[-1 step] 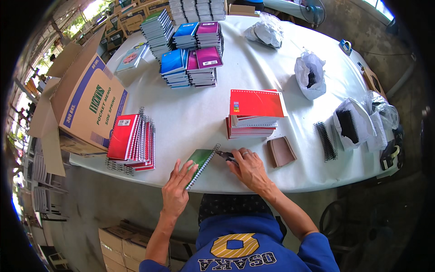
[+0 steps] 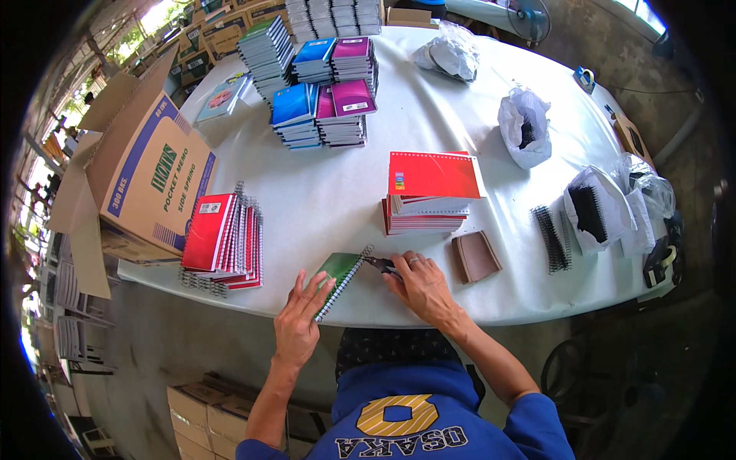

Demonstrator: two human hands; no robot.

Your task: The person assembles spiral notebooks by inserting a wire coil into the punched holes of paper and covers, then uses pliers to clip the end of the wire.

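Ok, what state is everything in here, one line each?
Green notebook: closed, spiral jutting past one end
Left hand: on the notebook's cover
Right hand: wrapped around pliers
Large cardboard box: flaps open
Left red notebooks: stacked, spirals jutting out
Blue notebooks: stacked
Purple notebooks: stacked
Middle white bag: open
Fan: can't tell whether running

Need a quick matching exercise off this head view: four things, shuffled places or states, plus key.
Things
1. green notebook
2. pliers
3. carton
4. brown block

Places or states
A. lying to the right of the right hand
B. flaps open, at the left of the table
C. under the left hand's fingers
D. held in the right hand

Pairs: 1-C, 2-D, 3-B, 4-A
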